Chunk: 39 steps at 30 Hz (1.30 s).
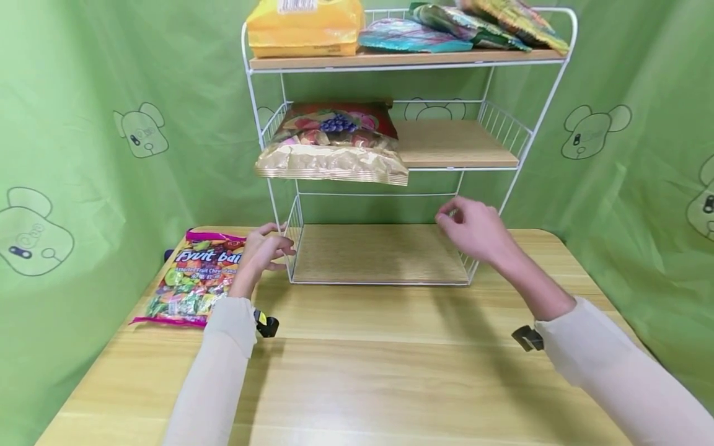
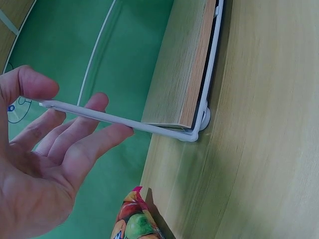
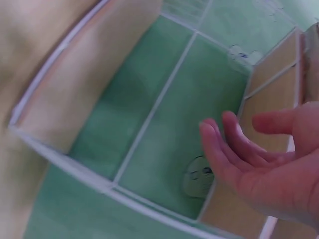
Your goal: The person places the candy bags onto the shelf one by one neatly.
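A three-tier rack [image 1: 379,284] with white wire frame and wooden boards stands on the table. At its lower left side, my left hand [image 1: 266,251] holds the white post [image 2: 164,131], thumb on one side and fingers on the other. My right hand [image 1: 474,229] is by the rack's lower right side, fingers loosely bent and holding nothing. In the right wrist view its fingers [image 3: 214,149] show in front of the frame. A gold and red candy bag [image 1: 340,139] lies on the middle tier, its front edge hanging over.
A purple-edged fruit chew bag [image 1: 192,279] lies on the table [image 1: 357,384] left of the rack. On the top tier are a yellow package [image 1: 304,28], a blue packet [image 1: 409,36] and other shiny packets [image 1: 474,26]. Green curtain [image 1: 72,124] surrounds the table.
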### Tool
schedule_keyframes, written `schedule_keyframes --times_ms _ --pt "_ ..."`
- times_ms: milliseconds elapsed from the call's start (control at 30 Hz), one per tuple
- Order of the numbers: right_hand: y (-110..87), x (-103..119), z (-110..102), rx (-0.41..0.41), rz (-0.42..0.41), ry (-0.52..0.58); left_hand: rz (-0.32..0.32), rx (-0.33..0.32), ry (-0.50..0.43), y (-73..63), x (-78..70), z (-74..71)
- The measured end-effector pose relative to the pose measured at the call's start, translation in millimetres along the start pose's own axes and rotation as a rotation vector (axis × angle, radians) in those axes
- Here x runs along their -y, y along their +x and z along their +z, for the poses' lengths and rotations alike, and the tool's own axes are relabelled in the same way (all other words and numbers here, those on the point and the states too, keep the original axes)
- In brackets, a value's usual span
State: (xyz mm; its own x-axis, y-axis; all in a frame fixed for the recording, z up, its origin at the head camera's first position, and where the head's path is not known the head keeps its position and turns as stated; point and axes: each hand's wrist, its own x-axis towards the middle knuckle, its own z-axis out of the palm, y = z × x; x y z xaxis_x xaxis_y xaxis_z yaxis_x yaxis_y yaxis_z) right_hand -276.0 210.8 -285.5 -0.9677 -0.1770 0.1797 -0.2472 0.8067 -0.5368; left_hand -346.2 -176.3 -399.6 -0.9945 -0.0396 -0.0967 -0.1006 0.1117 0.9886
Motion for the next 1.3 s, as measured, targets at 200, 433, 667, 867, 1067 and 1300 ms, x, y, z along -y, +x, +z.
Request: schedule_keyframes --times_ms 200,433,667,867,1067,1300 --pt "-3.0 -41 7 0.179 0.013 -0.068 0.003 -0.003 -0.002 -0.2 -0.4 -0.9" --pt "-5.6 -90 6 0.378 0.15 -0.037 0.006 -0.003 -0.001 -0.6 -0.9 -1.0" --pt "-3.6 -115 5 0.237 0.204 -0.025 0.006 -0.001 0.0 -0.7 -0.7 -0.6" --pt "3.8 -123 14 0.136 0.218 0.256 0.002 -0.003 -0.001 -0.9 -1.2 0.6" --pt "13.8 -126 20 0.149 0.261 0.569 -0.002 0.001 0.006 -0.8 0.2 0.4" --pt "18.6 -127 19 0.193 0.282 0.58 0.0 0.005 0.011 0.6 -0.1 -0.7"
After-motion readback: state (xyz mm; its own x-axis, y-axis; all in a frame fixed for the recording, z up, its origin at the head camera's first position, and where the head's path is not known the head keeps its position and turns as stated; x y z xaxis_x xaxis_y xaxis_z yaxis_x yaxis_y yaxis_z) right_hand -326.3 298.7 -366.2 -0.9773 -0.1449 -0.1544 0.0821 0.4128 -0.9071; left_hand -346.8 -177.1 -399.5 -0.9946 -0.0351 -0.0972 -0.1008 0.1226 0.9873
